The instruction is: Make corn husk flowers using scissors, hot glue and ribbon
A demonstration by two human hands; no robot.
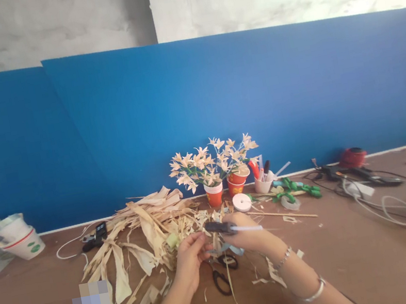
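In the head view, your right hand (pixel 246 233) grips a dark glue gun (pixel 218 228) with a pale stick (pixel 248 228) above the brown table (pixel 364 265), while your left hand (pixel 191 261) curls beside it, its grip unclear; scissors (pixel 215 281) lie below, dry husks (pixel 151 229) leftward, pale flowers (pixel 200 162) behind

Glue gun (pixel 218 228) = dk matt plastic w/ translucent stick (pixel 251 228), husks (pixel 119 271) dry, rough & papery, bangle (pixel 315 296) shiny metal, bench (pixel 355 256) smooth.
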